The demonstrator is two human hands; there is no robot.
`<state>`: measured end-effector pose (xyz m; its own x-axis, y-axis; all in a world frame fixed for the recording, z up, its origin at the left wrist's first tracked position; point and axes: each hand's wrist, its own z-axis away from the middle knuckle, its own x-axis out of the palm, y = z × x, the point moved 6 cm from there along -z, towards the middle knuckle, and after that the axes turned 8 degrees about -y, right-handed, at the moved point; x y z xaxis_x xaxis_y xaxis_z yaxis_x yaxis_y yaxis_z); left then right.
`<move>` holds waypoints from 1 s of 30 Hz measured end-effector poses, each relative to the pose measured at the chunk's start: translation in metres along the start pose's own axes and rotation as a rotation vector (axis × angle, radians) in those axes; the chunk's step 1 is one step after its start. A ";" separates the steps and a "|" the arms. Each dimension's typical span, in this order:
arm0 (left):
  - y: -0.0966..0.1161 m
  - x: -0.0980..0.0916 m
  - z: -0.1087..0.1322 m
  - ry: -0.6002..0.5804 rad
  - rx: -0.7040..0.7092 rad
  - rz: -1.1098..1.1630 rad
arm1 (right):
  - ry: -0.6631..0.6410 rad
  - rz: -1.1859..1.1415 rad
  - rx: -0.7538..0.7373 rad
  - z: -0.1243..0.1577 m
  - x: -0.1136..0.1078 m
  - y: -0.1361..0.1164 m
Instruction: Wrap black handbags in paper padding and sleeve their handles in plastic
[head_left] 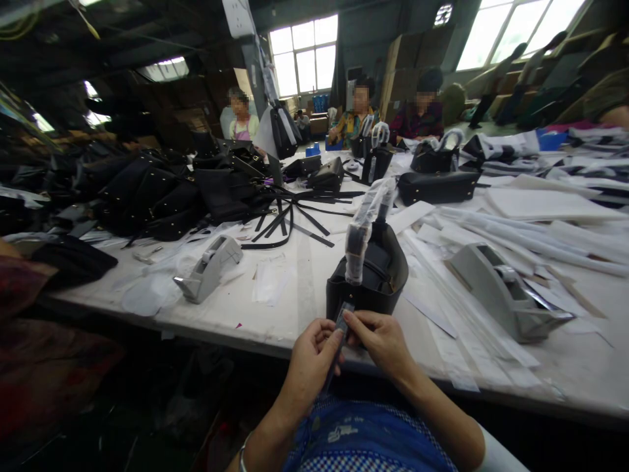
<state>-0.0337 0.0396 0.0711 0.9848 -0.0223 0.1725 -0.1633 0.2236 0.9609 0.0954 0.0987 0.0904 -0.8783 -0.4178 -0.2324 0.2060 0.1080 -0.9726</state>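
Note:
A black handbag point(369, 293) stands upright at the table's front edge, its top gaping. Its handle point(362, 229) is wrapped in clear plastic and rises above the opening. A dark strap point(345, 314) hangs from the near side of the bag toward my lap. My left hand point(317, 357) is closed on the strap, thumb on top. Beside it, my right hand point(378, 337) pinches the same strap slightly higher, close to the bag. The fingers partly hide the strap where both hands meet.
Grey tape dispensers stand to the left point(210, 267) and right point(508, 292). Black straps point(292, 213) lie spread beyond the bag. A large heap of black bags point(147, 190) fills the left, and white foam strips point(472, 308) cover the right. Several people sit across the table.

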 end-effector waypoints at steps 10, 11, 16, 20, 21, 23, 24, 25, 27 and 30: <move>-0.022 0.000 0.002 0.100 -0.069 0.018 | -0.090 -0.026 -0.058 0.010 -0.011 -0.001; -0.022 -0.002 0.003 0.119 -0.044 0.001 | -0.060 -0.005 -0.066 0.015 -0.025 -0.001; -0.029 -0.017 0.006 0.259 0.007 -0.042 | 0.660 0.364 -0.067 0.055 -0.175 0.011; -0.036 -0.019 0.000 0.234 0.001 -0.060 | 0.883 0.731 0.075 0.070 -0.282 0.035; -0.036 -0.018 -0.001 0.224 0.001 -0.062 | 0.873 0.711 0.160 0.070 -0.301 0.046; -0.035 -0.015 -0.001 0.222 0.007 -0.060 | 0.852 0.643 0.277 0.071 -0.326 0.063; -0.034 -0.013 0.000 0.235 0.012 -0.056 | 0.840 0.603 0.313 0.071 -0.333 0.070; -0.031 -0.011 0.002 0.250 0.016 -0.047 | 0.833 0.564 0.333 0.072 -0.338 0.075; -0.027 -0.008 0.005 0.272 0.020 -0.027 | 0.822 0.473 0.346 0.074 -0.342 0.083; -0.022 -0.004 0.007 0.281 0.014 -0.005 | 0.826 0.329 0.266 0.078 -0.343 0.084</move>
<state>-0.0350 0.0278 0.0509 0.9633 0.2478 0.1029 -0.1572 0.2105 0.9649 0.4478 0.1807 0.0883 -0.7654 0.3836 -0.5168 0.5021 -0.1464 -0.8523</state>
